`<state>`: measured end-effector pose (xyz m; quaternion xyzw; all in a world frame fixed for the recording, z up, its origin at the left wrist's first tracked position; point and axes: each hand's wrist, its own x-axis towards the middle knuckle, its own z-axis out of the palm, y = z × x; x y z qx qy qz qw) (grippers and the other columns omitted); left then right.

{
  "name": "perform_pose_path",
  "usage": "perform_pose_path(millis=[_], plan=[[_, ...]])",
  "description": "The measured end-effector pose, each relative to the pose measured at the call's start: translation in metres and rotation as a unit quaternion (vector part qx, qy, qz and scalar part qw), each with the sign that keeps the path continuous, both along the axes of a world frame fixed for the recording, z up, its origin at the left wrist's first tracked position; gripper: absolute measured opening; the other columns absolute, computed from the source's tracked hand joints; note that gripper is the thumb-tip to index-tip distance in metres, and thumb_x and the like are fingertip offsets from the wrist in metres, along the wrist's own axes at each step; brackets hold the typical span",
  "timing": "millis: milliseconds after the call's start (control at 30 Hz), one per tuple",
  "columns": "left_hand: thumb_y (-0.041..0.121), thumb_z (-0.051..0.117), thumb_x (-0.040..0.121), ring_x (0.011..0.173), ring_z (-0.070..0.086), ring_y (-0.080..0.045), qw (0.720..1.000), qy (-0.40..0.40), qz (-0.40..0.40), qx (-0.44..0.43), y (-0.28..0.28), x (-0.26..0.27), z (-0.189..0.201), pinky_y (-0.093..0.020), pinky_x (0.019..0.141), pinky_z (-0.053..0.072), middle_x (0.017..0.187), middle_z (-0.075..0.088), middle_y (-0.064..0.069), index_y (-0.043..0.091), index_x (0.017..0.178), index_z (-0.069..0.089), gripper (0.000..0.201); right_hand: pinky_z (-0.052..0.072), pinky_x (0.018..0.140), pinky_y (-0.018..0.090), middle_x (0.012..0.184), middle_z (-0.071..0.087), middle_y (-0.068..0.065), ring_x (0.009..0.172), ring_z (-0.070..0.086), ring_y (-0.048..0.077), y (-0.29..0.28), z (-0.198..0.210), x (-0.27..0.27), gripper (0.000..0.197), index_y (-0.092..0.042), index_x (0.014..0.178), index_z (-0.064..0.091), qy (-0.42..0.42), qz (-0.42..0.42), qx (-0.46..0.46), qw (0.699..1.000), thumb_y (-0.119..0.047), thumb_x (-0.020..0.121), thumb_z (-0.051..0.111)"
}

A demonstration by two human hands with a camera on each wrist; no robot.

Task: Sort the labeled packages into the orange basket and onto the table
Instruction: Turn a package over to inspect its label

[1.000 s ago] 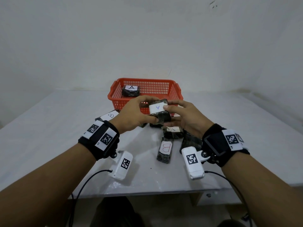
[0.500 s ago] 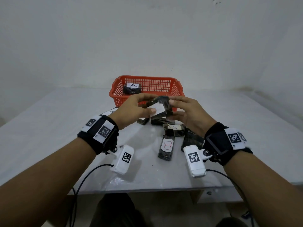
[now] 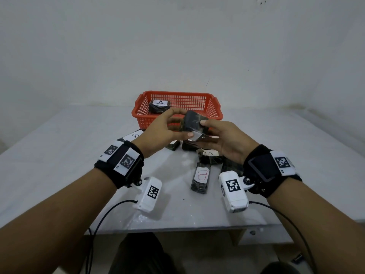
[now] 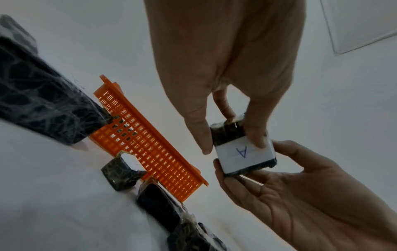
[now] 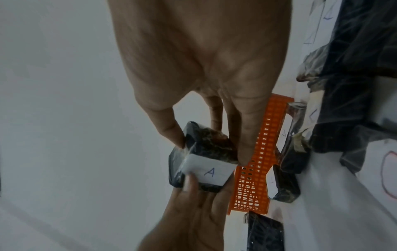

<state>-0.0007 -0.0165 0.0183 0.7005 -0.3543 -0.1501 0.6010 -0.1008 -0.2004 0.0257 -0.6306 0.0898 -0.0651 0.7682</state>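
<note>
Both hands hold one dark wrapped package labeled A (image 3: pixel 194 124) in the air, just in front of the orange basket (image 3: pixel 214 110). My left hand (image 3: pixel 167 127) pinches its left side with thumb and fingers. My right hand (image 3: pixel 221 135) grips its right side, thumb on top. The white A label (image 4: pixel 243 152) faces down toward the wrists; it also shows in the right wrist view (image 5: pixel 211 172). Another package labeled A (image 3: pixel 159 106) lies inside the basket. A package labeled B (image 3: pixel 201 177) lies on the table (image 3: pixel 59 155) below my right hand.
Several more dark packages (image 3: pixel 209 158) lie clustered on the table under the hands, and one with a white label (image 3: pixel 131 136) sits behind my left wrist. A white wall stands close behind the basket. The table's front edge (image 3: pixel 177 228) is near me.
The held package has been rolled forward, so its A label went from facing me to facing downward. Both hands rose slightly toward the basket.
</note>
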Motion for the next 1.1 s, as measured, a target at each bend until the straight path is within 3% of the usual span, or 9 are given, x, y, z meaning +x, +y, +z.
perform_pose_path(millis=[100,200,333,467,600,700,800,1000,1100], plan=[[0.025,0.078,0.087,0.112,0.073,-0.021,0.998,0.060,-0.005,-0.022,-0.0018,-0.0031,0.0029,-0.037,0.096,0.060,0.127,0.070,-0.010,0.021,0.126,0.061,0.043,0.064,0.084,0.034,0.100,0.077,0.013,0.092,0.075,0.025,0.0000,-0.0022,-0.0001,0.019,-0.002,0.111,0.072,-0.024,-0.011,-0.033,0.999,-0.014,0.098,0.066],[0.010,0.068,0.097,0.111,0.074,-0.027,0.997,0.063,0.022,-0.031,-0.0045,-0.0032,0.0026,-0.038,0.093,0.062,0.125,0.071,-0.015,0.013,0.124,0.064,0.028,0.062,0.085,0.035,0.109,0.076,0.020,0.094,0.073,0.025,0.0000,-0.0048,0.0001,0.026,0.004,0.117,0.070,-0.030,-0.003,-0.045,0.999,-0.012,0.097,0.066],[0.008,0.067,0.097,0.108,0.075,-0.023,0.998,0.051,0.024,-0.026,-0.0061,-0.0059,0.0013,-0.034,0.089,0.063,0.120,0.074,-0.009,0.014,0.123,0.065,0.027,0.055,0.099,0.041,0.123,0.071,0.025,0.105,0.070,0.029,-0.0004,-0.0079,0.0016,0.035,0.007,0.122,0.068,-0.021,0.008,-0.061,0.998,-0.017,0.096,0.069],[0.008,0.064,0.099,0.111,0.074,-0.024,0.995,0.083,0.007,-0.049,-0.0071,-0.0079,0.0014,-0.032,0.086,0.062,0.123,0.073,-0.011,0.011,0.126,0.062,0.027,0.060,0.090,0.033,0.113,0.076,0.018,0.102,0.073,0.028,-0.0028,-0.0089,0.0000,0.030,0.001,0.116,0.073,-0.045,0.000,-0.072,0.996,-0.020,0.095,0.072],[0.009,0.062,0.101,0.106,0.075,-0.023,0.995,0.075,0.021,-0.060,-0.0086,-0.0086,0.0048,-0.032,0.084,0.064,0.120,0.072,-0.014,0.007,0.121,0.064,0.020,0.056,0.100,0.038,0.122,0.073,0.020,0.115,0.070,0.033,-0.0045,-0.0077,0.0005,0.035,-0.001,0.122,0.071,-0.056,0.020,-0.084,0.995,-0.015,0.090,0.075],[0.011,0.061,0.102,0.105,0.074,-0.025,0.994,0.090,0.020,-0.064,-0.0096,-0.0069,0.0068,-0.035,0.086,0.064,0.120,0.072,-0.015,0.007,0.117,0.064,0.016,0.056,0.098,0.035,0.119,0.075,0.018,0.111,0.072,0.030,-0.0051,-0.0063,0.0021,0.036,-0.001,0.122,0.071,-0.059,0.021,-0.102,0.993,-0.011,0.088,0.078],[0.009,0.061,0.101,0.110,0.073,-0.028,0.993,0.097,0.007,-0.065,-0.0086,-0.0061,0.0067,-0.040,0.092,0.062,0.122,0.070,-0.015,0.007,0.119,0.061,0.018,0.055,0.104,0.039,0.120,0.074,0.020,0.115,0.071,0.032,-0.0069,-0.0051,0.0023,0.038,-0.001,0.123,0.070,-0.057,0.020,-0.107,0.992,-0.009,0.087,0.079],[0.006,0.064,0.099,0.114,0.073,-0.029,0.996,0.082,0.013,-0.041,-0.0079,-0.0055,0.0050,-0.038,0.089,0.063,0.126,0.070,-0.017,0.007,0.123,0.061,0.024,0.061,0.089,0.030,0.121,0.072,0.025,0.105,0.072,0.029,-0.0068,-0.0054,-0.0004,0.030,0.004,0.121,0.069,-0.064,0.012,-0.094,0.993,-0.013,0.097,0.068],[0.009,0.066,0.098,0.115,0.073,-0.028,0.994,0.096,0.001,-0.049,-0.0068,-0.0059,0.0049,-0.040,0.091,0.062,0.128,0.070,-0.013,0.010,0.128,0.062,0.030,0.061,0.090,0.031,0.122,0.072,0.025,0.105,0.073,0.030,-0.0091,-0.0058,-0.0011,0.032,0.005,0.123,0.068,-0.069,0.008,-0.088,0.994,-0.013,0.096,0.069]])
